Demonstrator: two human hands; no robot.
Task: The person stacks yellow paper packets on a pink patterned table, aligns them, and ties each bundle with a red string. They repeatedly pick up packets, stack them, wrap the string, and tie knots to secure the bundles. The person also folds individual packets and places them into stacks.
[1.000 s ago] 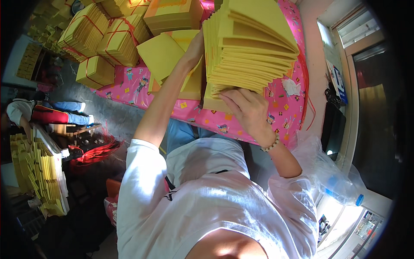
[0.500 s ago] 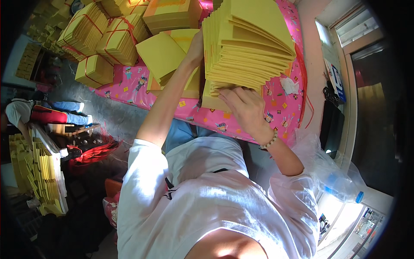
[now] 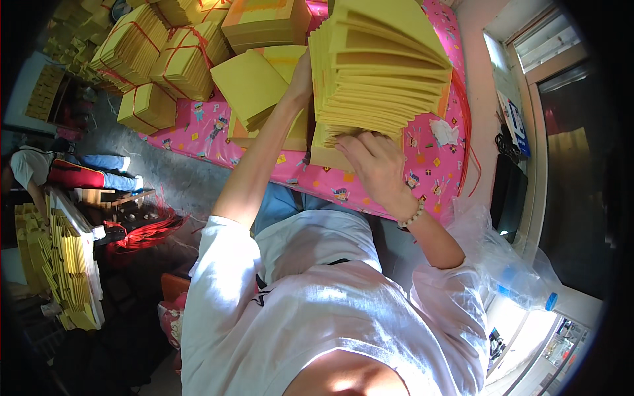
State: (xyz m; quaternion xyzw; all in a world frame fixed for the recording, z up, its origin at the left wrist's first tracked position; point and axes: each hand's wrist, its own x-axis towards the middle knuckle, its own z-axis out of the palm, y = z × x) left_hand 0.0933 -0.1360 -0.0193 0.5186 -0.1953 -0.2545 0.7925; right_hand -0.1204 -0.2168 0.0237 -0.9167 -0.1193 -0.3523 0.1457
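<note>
A tall stack of yellow folded paper (image 3: pixel 380 72) stands before me, its layers fanned apart along the edge facing me. My right hand (image 3: pixel 375 165) is at the stack's near lower edge, with curled fingers gripping the lowest layers. My left hand (image 3: pixel 302 82) reaches up along the stack's left side. Its fingers are hidden behind the paper, so their grip does not show. Beneath the stack is more yellow paper (image 3: pixel 332 157), resting on the pink patterned tablecloth (image 3: pixel 340 191). Left of my left forearm lie loose yellow papers (image 3: pixel 247 82) on another pile.
Bundles of yellow paper (image 3: pixel 188 63) tied with red string stand at the far left. Red strips (image 3: pixel 467 132) hang by the table's right edge, near a crumpled white tissue (image 3: pixel 444 132). A plastic bottle (image 3: pixel 525 290) is at right. Another person (image 3: pixel 59 173) works at left.
The gaps between the upper layers of the stack have opened wider. Both hands stay at almost the same spots on it; the whole view has shifted slightly.
</note>
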